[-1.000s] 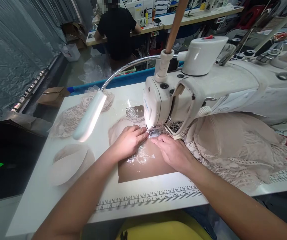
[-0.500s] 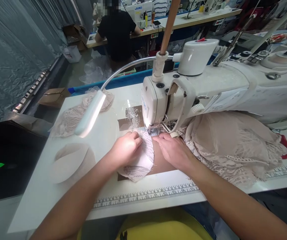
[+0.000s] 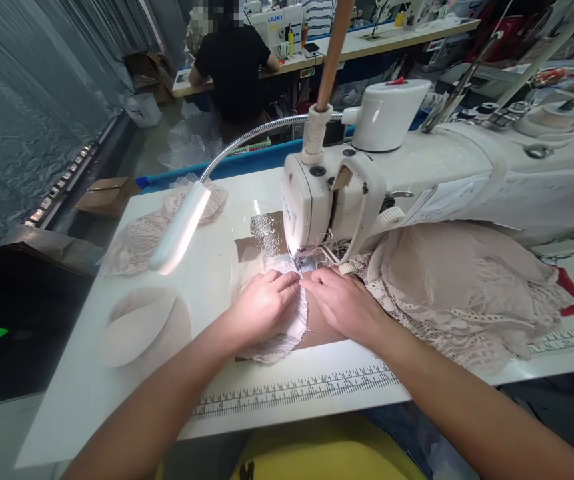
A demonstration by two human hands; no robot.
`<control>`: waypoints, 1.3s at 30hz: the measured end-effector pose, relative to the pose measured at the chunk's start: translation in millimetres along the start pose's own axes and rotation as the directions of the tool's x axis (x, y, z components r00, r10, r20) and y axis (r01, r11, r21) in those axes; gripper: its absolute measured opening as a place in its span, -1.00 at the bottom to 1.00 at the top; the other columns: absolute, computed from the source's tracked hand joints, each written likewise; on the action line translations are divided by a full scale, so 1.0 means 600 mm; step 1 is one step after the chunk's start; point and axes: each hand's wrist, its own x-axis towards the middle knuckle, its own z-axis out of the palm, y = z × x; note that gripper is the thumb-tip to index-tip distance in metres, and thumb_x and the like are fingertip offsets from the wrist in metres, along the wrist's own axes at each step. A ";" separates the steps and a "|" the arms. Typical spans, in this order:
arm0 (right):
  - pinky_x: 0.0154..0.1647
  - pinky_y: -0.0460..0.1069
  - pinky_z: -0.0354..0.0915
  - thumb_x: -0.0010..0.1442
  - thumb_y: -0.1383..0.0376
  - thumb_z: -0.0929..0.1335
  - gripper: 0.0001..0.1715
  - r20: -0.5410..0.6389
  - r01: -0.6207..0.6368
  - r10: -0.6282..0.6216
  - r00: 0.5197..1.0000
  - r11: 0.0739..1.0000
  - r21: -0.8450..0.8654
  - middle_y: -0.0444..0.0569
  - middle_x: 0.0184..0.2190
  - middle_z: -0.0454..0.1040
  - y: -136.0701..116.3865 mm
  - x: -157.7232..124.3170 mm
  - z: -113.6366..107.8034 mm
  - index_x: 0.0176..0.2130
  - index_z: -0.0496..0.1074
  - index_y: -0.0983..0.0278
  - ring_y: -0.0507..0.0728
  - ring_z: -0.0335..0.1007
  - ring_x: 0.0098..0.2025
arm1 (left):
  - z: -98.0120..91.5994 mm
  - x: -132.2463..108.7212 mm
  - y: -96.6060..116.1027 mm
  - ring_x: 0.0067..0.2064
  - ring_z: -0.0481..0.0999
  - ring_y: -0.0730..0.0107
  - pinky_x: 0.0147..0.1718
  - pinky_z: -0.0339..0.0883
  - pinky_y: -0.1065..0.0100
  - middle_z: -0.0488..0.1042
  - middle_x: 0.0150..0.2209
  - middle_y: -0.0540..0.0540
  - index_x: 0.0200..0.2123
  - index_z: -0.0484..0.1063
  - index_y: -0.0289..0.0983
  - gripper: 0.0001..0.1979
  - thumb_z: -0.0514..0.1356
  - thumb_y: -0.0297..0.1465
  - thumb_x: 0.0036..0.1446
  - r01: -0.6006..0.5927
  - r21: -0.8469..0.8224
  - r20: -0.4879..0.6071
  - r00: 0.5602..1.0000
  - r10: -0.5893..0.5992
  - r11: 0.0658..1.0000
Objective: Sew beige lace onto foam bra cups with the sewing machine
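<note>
A pale lace fabric piece (image 3: 294, 320) lies under the needle area of the white sewing machine (image 3: 311, 200). My left hand (image 3: 264, 303) rests on top of it, fingers closed together and pinching its edge just in front of the presser foot (image 3: 299, 263). Close beside it, my right hand (image 3: 341, 300) has its fingers pressed together at the fabric's right edge, fingertips almost meeting those of my left hand. Part of the fabric is hidden beneath my left hand.
Beige lace garments (image 3: 457, 287) are heaped right of the needle. Round cup pieces (image 3: 139, 327) and lace pieces (image 3: 139, 240) lie on the left, near a lamp (image 3: 181, 227). A ruler strip (image 3: 297, 393) runs along the front edge. A person (image 3: 234, 67) sits beyond.
My left hand has moved right and slightly down over the fabric, toward the needle. My right hand's fingertips have shifted slightly left and down, so both hands' fingertips are closer together.
</note>
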 end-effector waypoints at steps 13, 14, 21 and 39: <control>-0.35 -0.02 0.04 0.17 0.52 0.21 -0.61 -0.024 -0.004 0.002 1.000 0.994 -0.110 -0.01 -0.31 0.43 -0.001 0.001 0.006 -0.06 0.44 0.31 0.10 0.20 -0.34 | 0.011 0.006 -0.021 -0.09 0.35 0.12 -0.15 0.31 0.10 0.34 0.14 -0.25 0.12 0.32 -0.40 -0.59 -0.04 -0.35 0.29 -0.007 0.043 -0.080 0.997 0.010 0.999; -0.32 -0.02 0.05 0.17 0.52 0.21 -0.60 -0.034 0.020 -0.023 0.999 0.996 -0.090 -0.01 -0.30 0.44 0.000 -0.001 0.006 -0.05 0.44 0.31 0.10 0.21 -0.33 | 0.012 0.006 -0.023 -0.09 0.35 0.12 -0.15 0.31 0.11 0.35 0.14 -0.24 0.11 0.32 -0.39 -0.60 -0.04 -0.35 0.29 -0.003 0.043 -0.087 0.996 0.007 0.999; -0.32 -0.02 0.05 0.18 0.47 0.23 -0.73 -0.032 0.127 -0.127 0.991 0.992 -0.013 -0.07 -0.44 0.39 0.001 -0.011 0.001 -0.30 0.50 0.28 0.09 0.20 -0.36 | 0.013 0.002 -0.023 -0.08 0.36 0.17 -0.13 0.28 0.15 0.40 0.06 -0.20 0.06 0.36 -0.37 -0.64 0.01 -0.40 0.24 0.009 0.021 -0.109 0.994 -0.007 1.000; -0.30 0.01 0.07 0.21 0.46 0.22 -0.67 0.035 -0.028 0.033 0.999 0.990 -0.140 -0.02 -0.30 0.46 -0.009 0.002 0.004 -0.08 0.45 0.29 0.12 0.31 -0.28 | 0.011 0.005 -0.016 -0.07 0.36 0.13 -0.16 0.30 0.11 0.37 0.12 -0.22 0.10 0.34 -0.36 -0.60 -0.04 -0.34 0.29 -0.021 0.035 -0.099 0.995 0.024 0.999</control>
